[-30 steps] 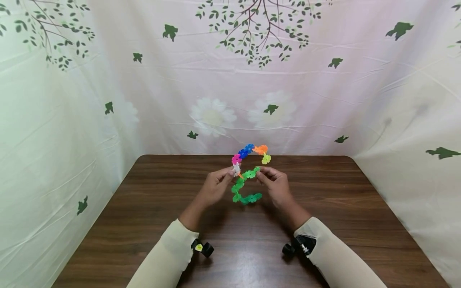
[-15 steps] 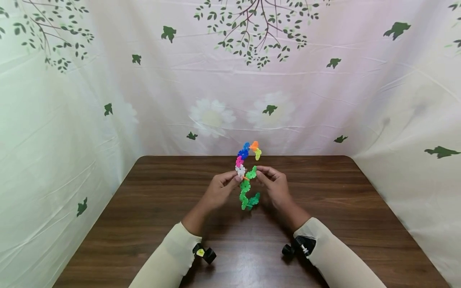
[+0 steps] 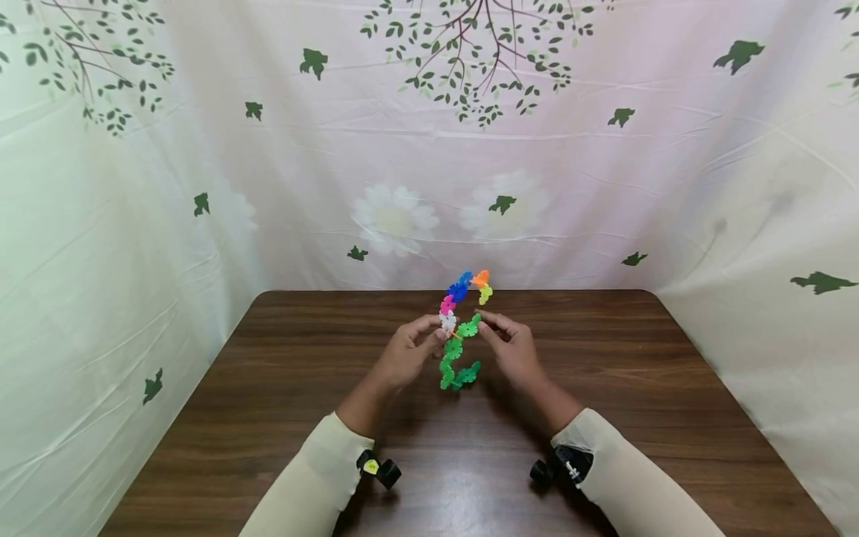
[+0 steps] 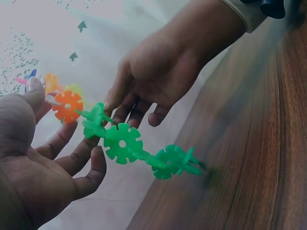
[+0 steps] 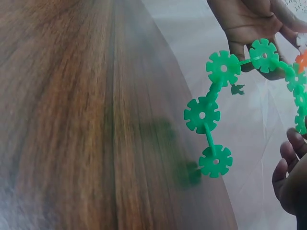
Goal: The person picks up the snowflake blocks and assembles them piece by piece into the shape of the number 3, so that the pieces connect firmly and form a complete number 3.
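Observation:
A branched chain of notched plastic snowflake discs (image 3: 454,347) is held upright above the table, coloured green, orange, white, pink, blue and yellow. My left hand (image 3: 407,350) pinches it at the white disc (image 3: 447,321), thumb in front. On the other side, my right hand (image 3: 513,347) pinches the tip of the short green branch between thumb and index finger. In the left wrist view an orange disc (image 4: 67,106) sits by the left fingers, where the green discs (image 4: 123,143) begin. The lower green run (image 5: 202,115) curves freely in the right wrist view.
Beneath the hands lies a dark brown wooden table (image 3: 268,418). A pale curtain (image 3: 429,164) printed with leaves and flowers surrounds its back and sides. Each sleeve cuff carries a black wrist camera (image 3: 388,473).
The chain has turned and looks narrower than one second ago, its middle shifted slightly right. My left hand moved slightly right and down with it; the right hand barely moved.

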`<state>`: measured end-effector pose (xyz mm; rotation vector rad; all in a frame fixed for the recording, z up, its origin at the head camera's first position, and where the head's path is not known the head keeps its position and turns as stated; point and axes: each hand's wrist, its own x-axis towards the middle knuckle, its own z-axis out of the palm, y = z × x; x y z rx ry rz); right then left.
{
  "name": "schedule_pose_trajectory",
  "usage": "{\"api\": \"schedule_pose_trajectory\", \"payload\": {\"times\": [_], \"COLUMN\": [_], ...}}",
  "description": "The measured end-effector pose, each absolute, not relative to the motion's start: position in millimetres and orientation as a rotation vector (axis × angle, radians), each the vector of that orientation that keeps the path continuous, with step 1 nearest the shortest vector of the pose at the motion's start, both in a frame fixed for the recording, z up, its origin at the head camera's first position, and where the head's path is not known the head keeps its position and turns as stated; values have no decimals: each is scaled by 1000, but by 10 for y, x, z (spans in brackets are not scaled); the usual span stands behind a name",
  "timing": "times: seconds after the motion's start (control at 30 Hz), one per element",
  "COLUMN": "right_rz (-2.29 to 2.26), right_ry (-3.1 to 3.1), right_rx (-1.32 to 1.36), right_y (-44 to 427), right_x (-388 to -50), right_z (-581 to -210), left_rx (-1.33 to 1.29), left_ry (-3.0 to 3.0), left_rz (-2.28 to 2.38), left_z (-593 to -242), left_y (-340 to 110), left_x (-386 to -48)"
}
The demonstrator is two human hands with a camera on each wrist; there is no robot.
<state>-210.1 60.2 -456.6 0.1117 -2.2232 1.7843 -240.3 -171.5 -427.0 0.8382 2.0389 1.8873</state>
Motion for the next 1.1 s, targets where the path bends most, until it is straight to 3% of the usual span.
{"api": "schedule_pose_trajectory", "payload": {"times": [0.37,0.73,1.1], "right_rz": [1543,1421,1429], "right_ry": [-2136,-2011,-1915], "right_rx": [44,445,513], "right_y": [552,339,239], "right_x": [-2044,-1946,-2013], "right_z": [-4574,-4528,-4568], "left_rx": [788,762,738], "left_ry": [2042,2055,2006], "left_rz": [1934,1963,1989], "left_z": [-4279,-4305,-4301], "left_y": [-1675,-1662,-1667], "left_x": [-2391,-2394,-2379]}}
